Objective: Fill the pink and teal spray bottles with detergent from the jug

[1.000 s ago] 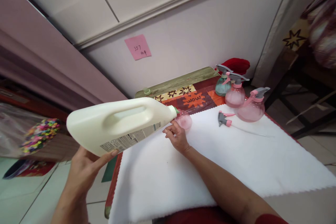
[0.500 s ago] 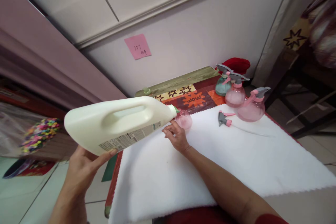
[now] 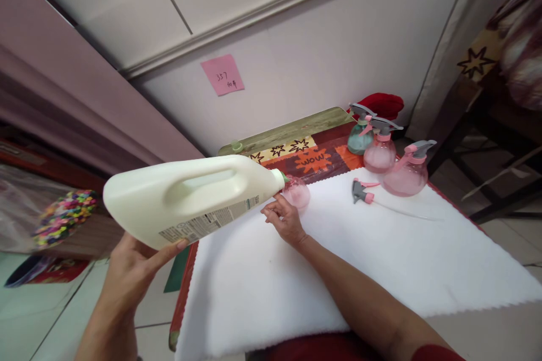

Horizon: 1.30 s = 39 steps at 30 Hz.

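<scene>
My left hand [image 3: 133, 273] grips the base of a large white jug [image 3: 190, 197] and holds it tilted on its side, its mouth right over a small pink round bottle [image 3: 297, 193] with no top on. My right hand [image 3: 284, 218] is curled round that pink bottle, steadying it on the white cloth [image 3: 330, 271]. A loose pink-and-grey spray head [image 3: 361, 191] with its thin tube lies on the cloth to the right.
Three spray bottles stand at the back right: a green one [image 3: 359, 134] and two pink ones [image 3: 380, 152] [image 3: 407, 174]. A patterned mat [image 3: 309, 159] and a wooden board [image 3: 288, 130] lie behind the cloth. A pink sticky note [image 3: 222, 75] hangs on the wall. Chair legs stand at far right.
The jug's base has dropped back a touch to the left and my left hand with it; the right hand and pink bottle have stayed put.
</scene>
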Tool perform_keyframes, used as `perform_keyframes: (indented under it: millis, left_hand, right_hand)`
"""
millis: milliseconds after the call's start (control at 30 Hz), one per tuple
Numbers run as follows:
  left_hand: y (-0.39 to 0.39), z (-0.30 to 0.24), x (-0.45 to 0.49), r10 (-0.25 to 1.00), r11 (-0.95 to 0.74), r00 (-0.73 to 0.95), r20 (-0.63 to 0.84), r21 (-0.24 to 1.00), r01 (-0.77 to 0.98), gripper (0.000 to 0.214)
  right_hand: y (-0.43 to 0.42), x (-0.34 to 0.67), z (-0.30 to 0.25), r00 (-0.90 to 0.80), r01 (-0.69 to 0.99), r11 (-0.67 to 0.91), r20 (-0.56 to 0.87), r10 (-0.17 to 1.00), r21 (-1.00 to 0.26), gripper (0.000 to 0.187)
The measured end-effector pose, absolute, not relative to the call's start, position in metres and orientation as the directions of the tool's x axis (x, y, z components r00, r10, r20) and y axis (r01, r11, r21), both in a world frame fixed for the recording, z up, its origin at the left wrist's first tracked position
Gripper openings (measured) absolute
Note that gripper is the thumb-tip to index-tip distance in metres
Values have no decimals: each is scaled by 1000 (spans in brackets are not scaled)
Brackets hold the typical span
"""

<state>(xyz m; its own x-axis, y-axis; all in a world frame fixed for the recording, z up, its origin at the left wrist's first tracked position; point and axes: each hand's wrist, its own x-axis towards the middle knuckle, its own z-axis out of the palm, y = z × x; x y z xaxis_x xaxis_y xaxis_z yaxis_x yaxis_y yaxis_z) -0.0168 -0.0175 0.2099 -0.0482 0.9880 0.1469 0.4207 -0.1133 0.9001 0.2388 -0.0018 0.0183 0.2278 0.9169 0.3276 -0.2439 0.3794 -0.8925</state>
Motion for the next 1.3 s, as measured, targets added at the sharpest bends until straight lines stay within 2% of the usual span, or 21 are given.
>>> perform_keyframes:
  millis: [200, 467, 1300]
  left_hand:
    - [-16, 211, -19, 989, -99, -52, 139, 880, 464, 61]
    - [-16, 211, -19, 987, -116, -43, 154, 877, 466, 59]
    - [-15, 213, -20, 986, -119, -44, 160, 867, 484, 66]
  right_hand:
    - [-2, 239, 19, 232, -261, 370, 313, 921, -892, 45]
    - [-3, 240, 22, 214, -263, 354, 303, 928, -898, 39]
    - [-2, 239, 21, 216, -265, 350, 299, 930, -899, 40]
